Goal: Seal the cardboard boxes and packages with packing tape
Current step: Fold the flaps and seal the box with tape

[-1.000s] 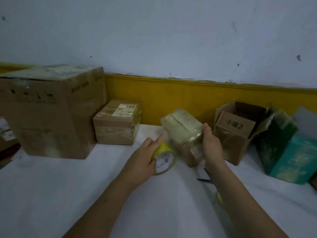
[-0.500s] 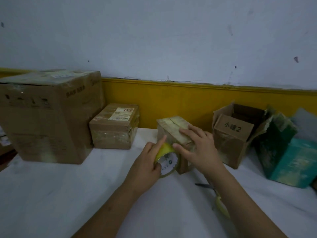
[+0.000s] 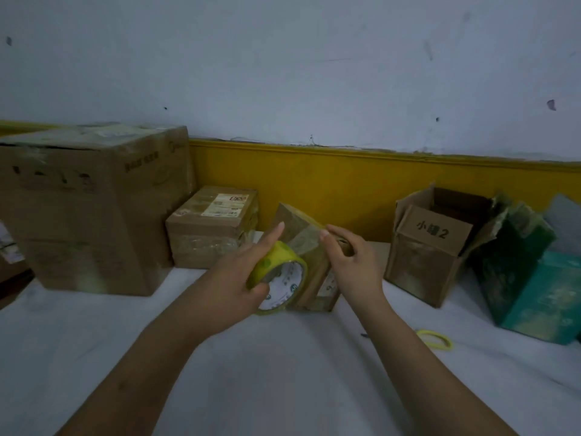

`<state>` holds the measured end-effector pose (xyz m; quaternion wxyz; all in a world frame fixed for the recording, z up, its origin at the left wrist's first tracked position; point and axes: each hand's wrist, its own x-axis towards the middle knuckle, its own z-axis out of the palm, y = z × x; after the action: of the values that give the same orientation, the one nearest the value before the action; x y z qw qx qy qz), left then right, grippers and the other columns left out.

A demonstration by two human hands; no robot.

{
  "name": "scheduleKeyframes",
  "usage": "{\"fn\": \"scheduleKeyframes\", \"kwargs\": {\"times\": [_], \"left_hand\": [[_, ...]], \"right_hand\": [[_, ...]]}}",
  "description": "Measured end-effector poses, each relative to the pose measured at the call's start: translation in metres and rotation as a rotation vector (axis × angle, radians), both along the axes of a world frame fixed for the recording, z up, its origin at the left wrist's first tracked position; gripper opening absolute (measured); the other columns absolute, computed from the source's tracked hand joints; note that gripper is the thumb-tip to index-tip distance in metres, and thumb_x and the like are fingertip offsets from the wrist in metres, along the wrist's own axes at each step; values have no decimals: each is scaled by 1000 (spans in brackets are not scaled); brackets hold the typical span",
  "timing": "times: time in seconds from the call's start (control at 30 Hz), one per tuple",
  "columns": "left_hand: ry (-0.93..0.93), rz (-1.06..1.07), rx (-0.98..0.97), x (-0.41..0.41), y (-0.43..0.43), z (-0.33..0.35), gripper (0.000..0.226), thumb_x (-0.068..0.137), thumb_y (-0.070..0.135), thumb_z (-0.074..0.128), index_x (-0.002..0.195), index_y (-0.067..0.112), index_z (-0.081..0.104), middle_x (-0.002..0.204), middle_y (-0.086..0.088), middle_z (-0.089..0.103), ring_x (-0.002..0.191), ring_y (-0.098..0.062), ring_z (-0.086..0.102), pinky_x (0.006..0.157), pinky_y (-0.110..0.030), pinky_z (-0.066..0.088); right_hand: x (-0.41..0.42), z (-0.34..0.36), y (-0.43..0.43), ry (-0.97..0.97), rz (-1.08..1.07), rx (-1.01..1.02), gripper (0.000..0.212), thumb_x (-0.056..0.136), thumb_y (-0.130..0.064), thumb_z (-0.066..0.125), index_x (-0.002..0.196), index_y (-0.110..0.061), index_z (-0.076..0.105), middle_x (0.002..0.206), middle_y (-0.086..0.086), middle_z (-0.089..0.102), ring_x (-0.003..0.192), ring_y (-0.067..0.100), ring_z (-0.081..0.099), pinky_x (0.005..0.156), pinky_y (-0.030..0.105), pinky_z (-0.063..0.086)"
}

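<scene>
A small brown cardboard box [image 3: 295, 228], wrapped in clear tape, stands tilted on the white table [image 3: 283, 372] at the centre. My left hand [image 3: 229, 278] grips a yellow roll of packing tape [image 3: 279, 278] against the box's front face, index finger stretched up along it. A strip of clear tape runs from the roll up over the box's top edge. My right hand [image 3: 352, 265] holds the box's upper right side, with the thumb on the tape and the fingers curled over the box.
A large cardboard box [image 3: 94, 209] stands at the left, and a taped labelled box [image 3: 213, 228] sits beside it. An open brown box [image 3: 430, 247] and green cartons [image 3: 522, 272] stand at the right. Yellow-handled scissors [image 3: 435, 339] lie by my right forearm.
The small box has turned and tipped. My right hand went from lying flat on its top to holding its upper right side. My left hand kept the roll against the front.
</scene>
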<state>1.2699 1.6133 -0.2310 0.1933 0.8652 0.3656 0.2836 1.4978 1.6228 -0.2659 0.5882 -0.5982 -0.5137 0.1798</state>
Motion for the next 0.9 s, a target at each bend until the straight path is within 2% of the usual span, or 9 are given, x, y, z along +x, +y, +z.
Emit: {"fn": "scheduleKeyframes", "kwargs": {"times": [0.17,0.3,0.37,0.43,0.63,0.7,0.77,0.83,0.9], "left_hand": [[155,39,-56,-2,2,24,85,97,21,54,143,68,1,146,13,39,87,-20,66,76,-42,57],[203,35,-14,1,7,36,82,96,23,55,147,63,5,115,18,48,78,0,56,61,-21,45],[125,27,-16,4,10,38,79,94,19,59,148,61,18,102,18,54,73,-4,56,59,-19,44],[29,33,-63,6,10,39,75,92,13,60,143,60,33,111,16,63,63,-15,60,53,-27,47],[-170,147,14,17,17,67,61,78,6,69,121,49,65,128,7,66,50,-13,51,45,-38,48],[-112,147,0,19,17,70,52,80,10,70,117,46,68,114,16,69,43,-15,48,39,-37,44],[5,118,-10,17,16,67,48,84,15,68,121,46,66,74,24,69,41,-13,44,39,-33,37],[53,116,-67,13,17,62,51,86,15,65,125,49,63,52,12,61,40,-12,39,42,-29,33],[175,132,-96,10,17,56,56,87,16,61,128,52,58,55,0,62,39,-11,37,41,-27,32]], "right_hand": [[-6,-2,0,77,10,-9,26,90,-55,61,107,-38,72,102,-17,71,96,-2,64,87,32,55],[-8,-1,0,80,28,-21,16,92,-52,60,97,-43,72,94,-28,68,90,-13,60,75,16,47],[-7,2,0,72,21,-21,10,91,-54,59,91,-50,69,93,-27,69,87,-14,59,67,8,43],[-5,3,-2,51,22,-9,10,91,-55,59,91,-51,67,94,-23,70,86,-13,60,62,4,41],[-1,3,0,-140,10,64,44,85,-59,63,118,-30,70,117,-15,65,104,-1,60,89,24,52],[1,3,0,-6,57,29,43,86,-58,64,118,-31,70,115,-14,68,103,0,62,91,34,55],[4,2,1,24,67,10,43,86,-59,63,118,-32,70,114,-13,69,102,3,64,90,38,56],[7,1,2,44,65,6,43,87,-59,63,118,-31,71,113,-11,70,101,4,65,88,37,56],[11,1,2,101,42,4,42,86,-59,64,116,-32,72,111,-13,71,98,1,65,86,32,57]]}}
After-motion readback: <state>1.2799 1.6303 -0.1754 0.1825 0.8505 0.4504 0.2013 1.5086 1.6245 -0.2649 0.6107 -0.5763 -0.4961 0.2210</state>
